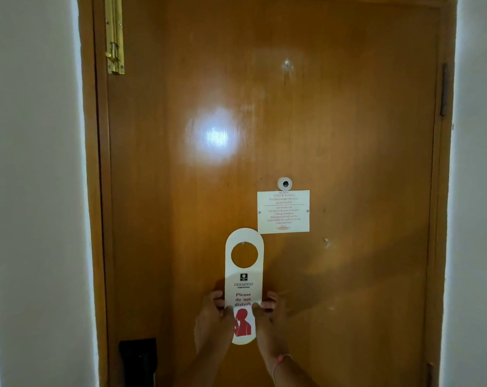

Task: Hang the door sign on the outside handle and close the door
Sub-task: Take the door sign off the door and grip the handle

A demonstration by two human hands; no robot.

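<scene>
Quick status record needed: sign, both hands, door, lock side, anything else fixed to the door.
sign: "Please do not disturb" door hanger, upright, hole at top, not yet on any handle
left hand: pinching hanger's lower left edge
right hand: pinching hanger's lower right edge
door: wooden, appears shut, seen from inside
lock: black unit at lower left; handle not clearly visible
bolt: brass tower bolt, upper left
fixed items: peephole, printed notice just below it
</scene>
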